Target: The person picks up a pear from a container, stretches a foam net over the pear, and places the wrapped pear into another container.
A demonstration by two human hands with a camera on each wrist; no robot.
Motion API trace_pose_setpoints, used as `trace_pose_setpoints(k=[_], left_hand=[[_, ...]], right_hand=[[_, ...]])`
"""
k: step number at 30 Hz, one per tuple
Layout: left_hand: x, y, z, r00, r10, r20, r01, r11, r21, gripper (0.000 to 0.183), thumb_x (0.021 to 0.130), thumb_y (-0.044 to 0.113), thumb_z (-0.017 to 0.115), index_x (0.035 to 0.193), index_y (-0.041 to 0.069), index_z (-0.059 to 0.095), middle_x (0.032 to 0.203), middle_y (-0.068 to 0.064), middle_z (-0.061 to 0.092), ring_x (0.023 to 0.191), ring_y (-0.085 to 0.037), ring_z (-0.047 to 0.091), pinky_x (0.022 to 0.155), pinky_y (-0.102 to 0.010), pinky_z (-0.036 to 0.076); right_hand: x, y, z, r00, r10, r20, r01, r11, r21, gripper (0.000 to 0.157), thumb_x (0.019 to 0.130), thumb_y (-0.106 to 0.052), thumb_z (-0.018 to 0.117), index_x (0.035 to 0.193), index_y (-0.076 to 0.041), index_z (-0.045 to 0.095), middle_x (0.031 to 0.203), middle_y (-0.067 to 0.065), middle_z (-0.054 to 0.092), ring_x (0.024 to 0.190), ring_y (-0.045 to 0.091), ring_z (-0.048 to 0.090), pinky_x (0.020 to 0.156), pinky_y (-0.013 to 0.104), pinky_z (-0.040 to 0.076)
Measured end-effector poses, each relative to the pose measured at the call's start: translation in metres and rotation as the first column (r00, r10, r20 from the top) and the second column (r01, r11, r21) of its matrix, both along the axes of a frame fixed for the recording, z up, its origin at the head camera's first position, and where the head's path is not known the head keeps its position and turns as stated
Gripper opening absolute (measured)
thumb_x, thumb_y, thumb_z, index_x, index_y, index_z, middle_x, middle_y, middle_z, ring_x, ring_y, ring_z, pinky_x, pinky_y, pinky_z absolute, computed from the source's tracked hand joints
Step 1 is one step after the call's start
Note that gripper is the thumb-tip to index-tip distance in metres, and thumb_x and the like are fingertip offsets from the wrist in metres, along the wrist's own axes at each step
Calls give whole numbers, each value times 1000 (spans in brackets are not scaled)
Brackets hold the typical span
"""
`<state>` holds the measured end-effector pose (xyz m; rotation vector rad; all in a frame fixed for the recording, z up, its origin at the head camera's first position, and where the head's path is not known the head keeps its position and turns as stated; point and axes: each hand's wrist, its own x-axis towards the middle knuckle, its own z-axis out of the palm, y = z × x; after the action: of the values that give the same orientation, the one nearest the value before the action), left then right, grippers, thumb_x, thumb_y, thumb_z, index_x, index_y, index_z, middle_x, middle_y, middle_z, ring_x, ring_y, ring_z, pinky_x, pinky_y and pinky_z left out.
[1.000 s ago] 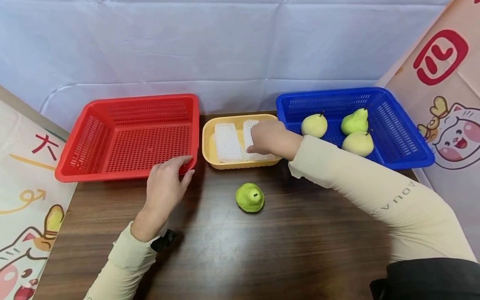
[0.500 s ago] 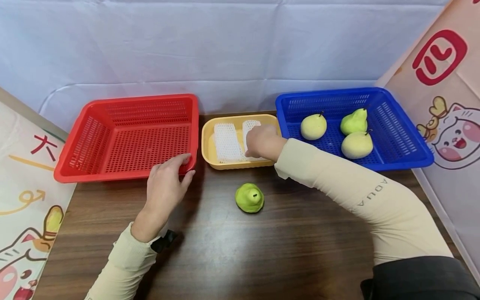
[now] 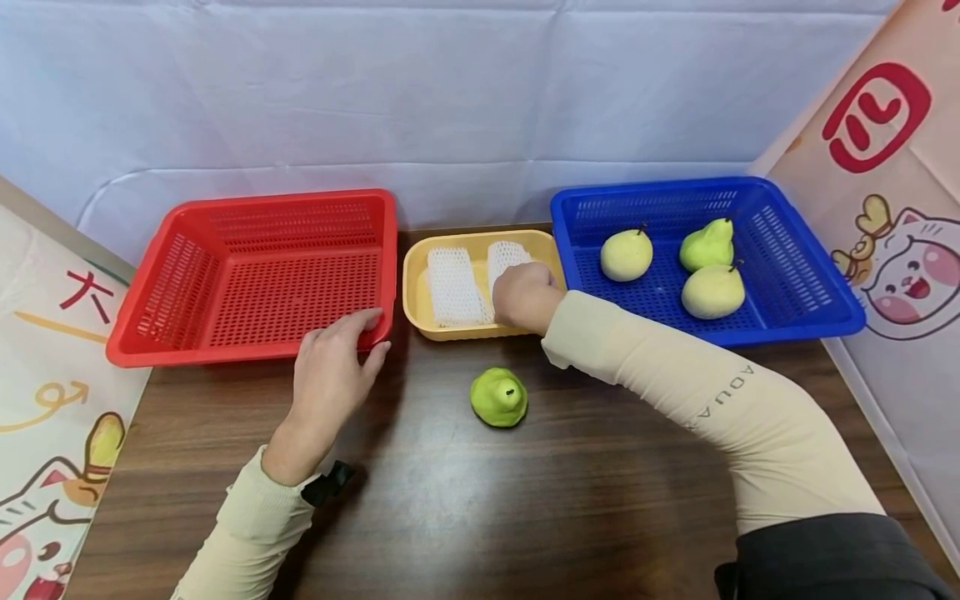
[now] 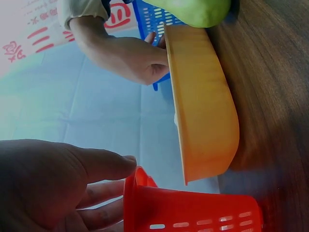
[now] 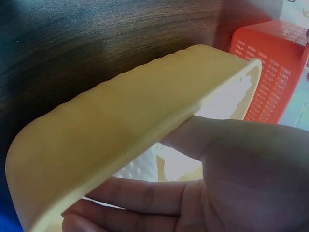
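Right hand: has slid toward the near edge of the yellow tray (image 3: 465, 334); the hand (image 3: 525, 296) is over the right foam net's lower part.
Right foam net: lies in the tray, its far end (image 3: 506, 257) more exposed than a second ago, suggesting work at its near end.
Right fingers: apart from the thumb; the tray hides whether they pinch the net.
Left hand (image 3: 330, 367): unmoved, thumb and fingers gripping the red basket's corner (image 3: 384, 321).
Green pear (image 3: 498, 398): unmoved, in front of the tray.

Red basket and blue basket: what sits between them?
In the head view, the yellow tray stands between the red basket and the blue basket, holding white mesh sleeves; the right hand reaches into it.
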<state>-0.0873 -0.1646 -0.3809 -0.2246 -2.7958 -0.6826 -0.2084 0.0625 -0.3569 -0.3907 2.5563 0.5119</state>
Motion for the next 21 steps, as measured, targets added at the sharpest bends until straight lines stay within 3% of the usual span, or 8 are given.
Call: trace_pose_setpoints(k=[4,10,16,21], left_hand=[[0,0,0,1000,-9,-13,9,1000,3,42,90,15,77,129,5,66,122,-14,71,115,-28,66,95,-51,44],[0,-1,0,1000,-10,-6,10,1000,2,41,91,16,77,130,5,66,123,-13,71,115,-28,66,95,-51,44],[0,-1,0,1000,-7,9,7,1000,-4,38,93,19,74,128,6,68,124,-13,71,117,-28,65,96,-50,43],[0,-1,0,1000,-9,0,9,1000,-7,35,94,20,73,125,5,70,122,-13,71,116,-29,65,94,-51,44]], right_hand=[[-2,0,-2,1000,-11,7,11,1000,-5,21,100,-15,51,95,-10,71,91,5,63,73,14,56,61,34,55],[-5,4,3,1000,-8,14,9,996,-84,20,99,-14,50,96,-8,69,95,8,63,80,17,57,61,32,53],[-10,7,9,999,-22,34,25,993,-115,19,98,-14,51,89,-9,67,89,7,60,72,16,52,51,25,42],[-11,11,14,1000,-7,18,10,987,-158,18,98,-19,53,88,-8,65,91,8,61,75,18,55,56,28,45]])
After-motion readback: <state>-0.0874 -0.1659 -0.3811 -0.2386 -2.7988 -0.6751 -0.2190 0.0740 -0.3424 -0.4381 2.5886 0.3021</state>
